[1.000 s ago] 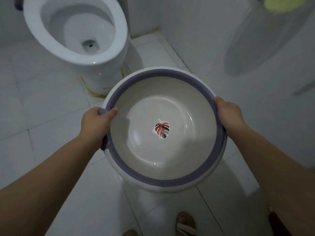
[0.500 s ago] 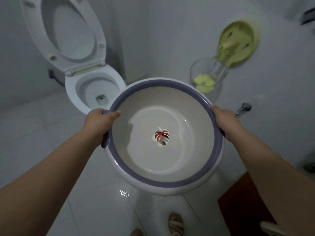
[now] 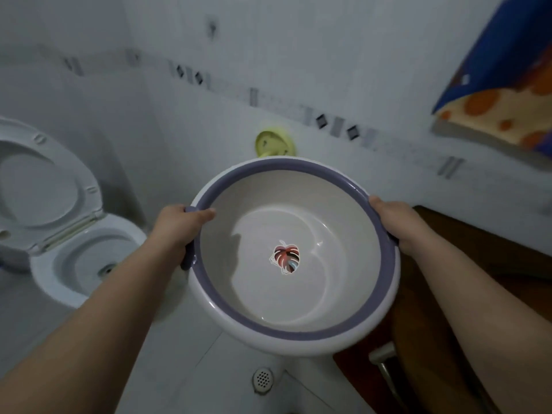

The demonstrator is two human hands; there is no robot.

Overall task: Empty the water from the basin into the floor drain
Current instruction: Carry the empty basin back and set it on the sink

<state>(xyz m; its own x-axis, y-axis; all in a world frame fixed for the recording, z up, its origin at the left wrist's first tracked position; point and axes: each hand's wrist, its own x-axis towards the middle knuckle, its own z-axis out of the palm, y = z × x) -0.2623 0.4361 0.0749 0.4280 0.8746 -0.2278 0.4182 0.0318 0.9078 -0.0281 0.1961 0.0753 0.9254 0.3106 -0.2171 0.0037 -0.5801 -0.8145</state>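
Observation:
I hold a round white basin (image 3: 343, 333) with a purple rim and a leaf sticker on its bottom, roughly level in front of me. A shallow pool of clear water lies in it. My left hand (image 3: 179, 224) grips the rim on the left side, thumb over the edge. On the right side of the rim, my right hand (image 3: 394, 222) grips it the same way. The round metal floor drain (image 3: 263, 379) sits in the white tiled floor, just below the basin's near edge.
A white toilet (image 3: 68, 264) with its seat and lid up stands at the left. A yellow-green holder (image 3: 276, 143) hangs on the tiled wall behind the basin. A dark brown surface (image 3: 466, 258) lies at the right, a blue and orange cloth (image 3: 501, 94) above it.
My view has swung up and to the right: the toilet slid to the left edge, the wall and cloth came in, the floor drain appeared below. Both hands keep their grip on the basin.

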